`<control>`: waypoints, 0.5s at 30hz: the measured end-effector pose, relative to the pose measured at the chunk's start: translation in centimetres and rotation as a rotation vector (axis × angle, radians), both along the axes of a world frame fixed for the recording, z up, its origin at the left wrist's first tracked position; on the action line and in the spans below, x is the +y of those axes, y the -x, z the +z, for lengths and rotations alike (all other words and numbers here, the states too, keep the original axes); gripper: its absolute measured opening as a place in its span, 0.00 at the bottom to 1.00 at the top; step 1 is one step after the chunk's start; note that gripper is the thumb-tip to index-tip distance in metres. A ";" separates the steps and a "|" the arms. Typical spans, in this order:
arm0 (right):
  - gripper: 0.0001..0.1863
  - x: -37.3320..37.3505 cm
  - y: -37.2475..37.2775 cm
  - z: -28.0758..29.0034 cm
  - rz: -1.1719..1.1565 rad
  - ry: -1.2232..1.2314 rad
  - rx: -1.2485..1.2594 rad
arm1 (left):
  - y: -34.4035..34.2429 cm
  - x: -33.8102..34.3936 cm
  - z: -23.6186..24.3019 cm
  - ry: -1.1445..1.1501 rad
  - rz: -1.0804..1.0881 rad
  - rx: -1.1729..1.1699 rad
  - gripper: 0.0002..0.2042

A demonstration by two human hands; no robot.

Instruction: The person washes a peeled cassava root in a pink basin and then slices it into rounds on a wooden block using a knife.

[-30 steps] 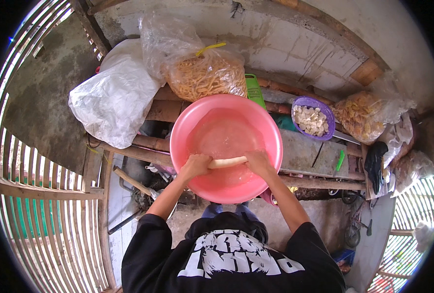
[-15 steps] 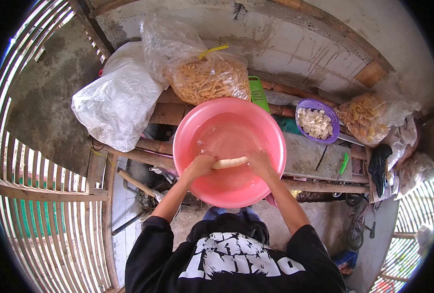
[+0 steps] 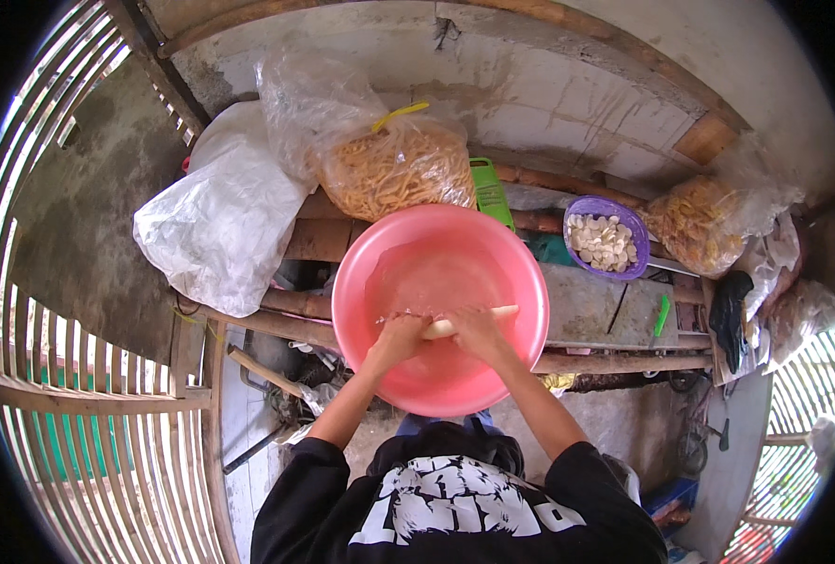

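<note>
A large pink basin point(image 3: 350, 301) with water in it stands in front of me. Low over the water I hold a long, pale, peeled root point(image 3: 440, 329), roughly level and tilted up a little to the right. My left hand point(image 3: 402, 338) is wrapped round its left end, hiding that tip. My right hand point(image 3: 471, 331) closes round its middle, close beside the left. The root's other end sticks out past my right hand, toward the basin's right wall. My fingertips are partly hidden behind my hands.
Behind the basin are a clear bag of yellowish sticks point(image 3: 399, 174), a white plastic sack point(image 3: 220, 221) and a green slicer-like board point(image 3: 491, 193). To the right stand a purple basket point(image 3: 573, 244) of pale round slices, a small green-handled tool point(image 3: 662, 315) and a bag of chips point(image 3: 700, 226).
My right hand has slid left along the root, close to my left hand. The root's right end now shows beyond it. The view has shifted slightly.
</note>
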State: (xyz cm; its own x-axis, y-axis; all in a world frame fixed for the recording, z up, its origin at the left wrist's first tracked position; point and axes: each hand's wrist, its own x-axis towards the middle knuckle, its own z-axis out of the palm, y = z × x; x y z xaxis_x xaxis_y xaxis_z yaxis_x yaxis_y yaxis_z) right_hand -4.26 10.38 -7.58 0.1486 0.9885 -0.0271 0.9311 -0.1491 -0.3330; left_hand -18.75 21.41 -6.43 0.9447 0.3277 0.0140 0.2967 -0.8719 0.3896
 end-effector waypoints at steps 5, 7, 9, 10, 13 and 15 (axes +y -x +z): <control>0.18 -0.6 -1.1 -0.6 -0.051 0.014 0.010 | 1.0 0.3 0.5 0.079 0.141 0.068 0.10; 0.18 -1.0 -1.9 -0.5 -0.082 0.054 -0.042 | 1.8 1.2 -1.1 0.034 0.125 0.022 0.10; 0.17 -1.0 -1.7 -1.0 -0.110 0.100 -0.092 | 1.6 1.1 -1.7 -0.005 0.112 -0.021 0.10; 0.16 -0.6 -0.7 -1.5 -0.078 0.004 -0.072 | 1.0 0.5 -0.9 0.074 0.080 -0.011 0.10; 0.15 1.0 1.6 -1.5 -0.005 -0.107 -0.002 | -0.1 -0.1 -1.1 0.169 0.055 0.032 0.11; 0.15 1.1 1.4 -1.3 0.034 -0.120 0.047 | 0.1 0.4 -0.6 0.190 0.059 0.061 0.11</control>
State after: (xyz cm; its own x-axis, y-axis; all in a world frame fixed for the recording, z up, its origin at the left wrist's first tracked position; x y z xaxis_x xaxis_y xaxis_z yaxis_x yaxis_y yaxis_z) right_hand -5.67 11.50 -8.89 0.1161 0.9895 0.0856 0.9177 -0.0739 -0.3903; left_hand -18.85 21.80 -7.07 0.9208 0.3742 -0.1097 0.3734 -0.7649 0.5248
